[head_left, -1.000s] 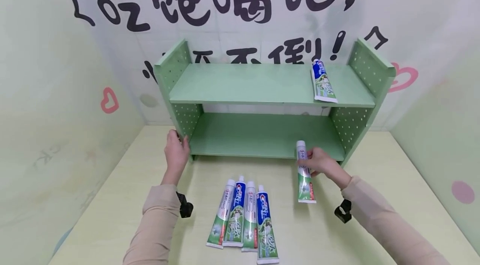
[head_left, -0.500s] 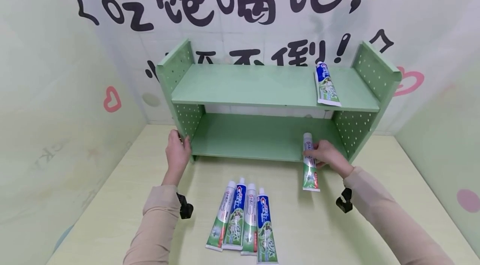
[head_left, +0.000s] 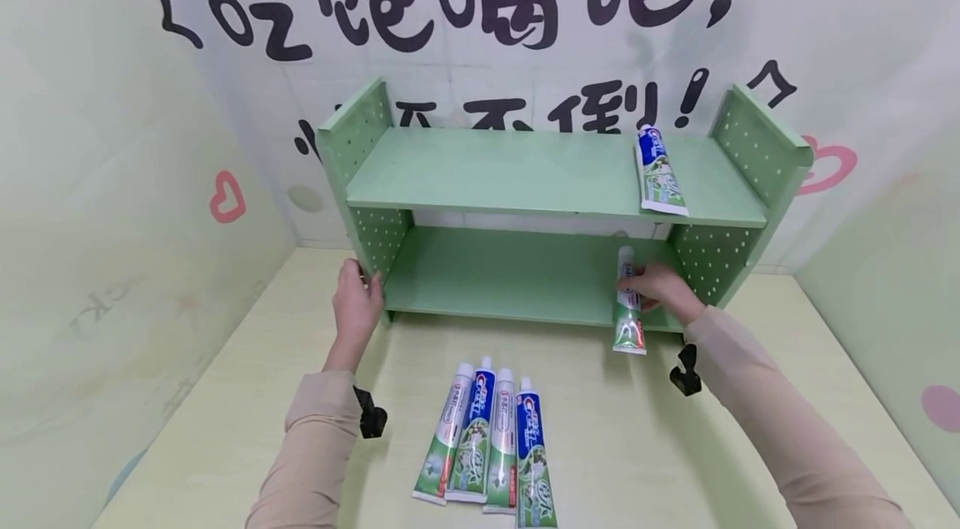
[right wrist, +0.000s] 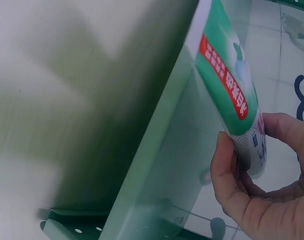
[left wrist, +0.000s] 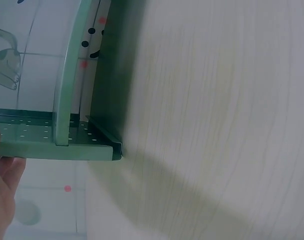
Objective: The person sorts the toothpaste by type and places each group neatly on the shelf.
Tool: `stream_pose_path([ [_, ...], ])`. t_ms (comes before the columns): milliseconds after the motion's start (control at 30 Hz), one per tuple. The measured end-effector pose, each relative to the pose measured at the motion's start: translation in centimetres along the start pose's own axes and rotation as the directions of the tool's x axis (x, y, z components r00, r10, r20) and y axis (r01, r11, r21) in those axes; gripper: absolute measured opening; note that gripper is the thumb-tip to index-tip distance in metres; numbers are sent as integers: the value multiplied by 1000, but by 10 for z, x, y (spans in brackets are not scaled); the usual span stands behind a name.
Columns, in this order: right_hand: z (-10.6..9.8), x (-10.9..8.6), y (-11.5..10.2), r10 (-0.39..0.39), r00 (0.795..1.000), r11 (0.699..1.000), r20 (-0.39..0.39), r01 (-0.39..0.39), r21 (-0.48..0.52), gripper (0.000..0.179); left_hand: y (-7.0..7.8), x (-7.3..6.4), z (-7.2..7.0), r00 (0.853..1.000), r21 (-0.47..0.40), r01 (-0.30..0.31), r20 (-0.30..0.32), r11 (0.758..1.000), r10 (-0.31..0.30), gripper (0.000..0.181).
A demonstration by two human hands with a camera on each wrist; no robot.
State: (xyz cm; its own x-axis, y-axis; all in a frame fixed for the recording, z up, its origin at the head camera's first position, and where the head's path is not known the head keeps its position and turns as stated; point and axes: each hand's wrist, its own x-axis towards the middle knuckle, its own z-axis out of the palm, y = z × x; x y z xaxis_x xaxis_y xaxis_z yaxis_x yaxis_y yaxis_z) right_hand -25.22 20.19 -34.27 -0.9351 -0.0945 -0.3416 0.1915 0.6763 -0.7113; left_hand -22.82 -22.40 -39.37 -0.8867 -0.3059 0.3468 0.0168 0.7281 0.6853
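Left grip (head_left: 356, 304), left of the frame's centre, clasps the side panel (head_left: 375, 237) of the green rack (head_left: 356, 125) low on its front edge, probably to keep the whole piece from sliding. Near the bottom centre, a white-and-green toothpaste tube (head_left: 444, 433), a blue-and-green tube (head_left: 472, 433), a second white-and-green tube (head_left: 502, 441) and a second blue-and-green tube (head_left: 535, 458) lie in a close fan on the tabletop (head_left: 262, 396). Their caps all point toward the rack, which seems meant to make each easy to take up the same way round. Across the middle, the rack serves as the container, with an upper shelf (head_left: 495, 171) and a lower shelf (head_left: 495, 271). Right of centre, the right grip (head_left: 663, 293) pinches a third white-and-green tube (head_left: 628, 316) by its cap-side half, likely so the flat end stays free. Its cap end is over the lower shelf and its flat end juts past the front edge; whether they touch, I cannot tell. Above it, toward the upper right, the upper shelf carries a third blue-and-green tube (head_left: 660, 171), cap to the back, flat end at the front edge.
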Motion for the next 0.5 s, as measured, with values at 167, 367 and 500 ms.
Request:
stream_pose_path([
  [167, -5, 6, -3, -23, 999, 1000, -25, 23, 18, 39, 0, 1, 0, 1000, -2, 1, 7, 1000, -1, 26],
  [367, -7, 14, -6, -6, 999, 1000, -41, 6, 14, 34, 1, 0, -2, 1000, 5, 10, 8, 1000, -10, 27],
  [500, -9, 19, -4, 21, 999, 1000, -40, -22, -9, 39, 2, -1, -3, 1000, 9, 6, 6, 1000, -6, 26],
])
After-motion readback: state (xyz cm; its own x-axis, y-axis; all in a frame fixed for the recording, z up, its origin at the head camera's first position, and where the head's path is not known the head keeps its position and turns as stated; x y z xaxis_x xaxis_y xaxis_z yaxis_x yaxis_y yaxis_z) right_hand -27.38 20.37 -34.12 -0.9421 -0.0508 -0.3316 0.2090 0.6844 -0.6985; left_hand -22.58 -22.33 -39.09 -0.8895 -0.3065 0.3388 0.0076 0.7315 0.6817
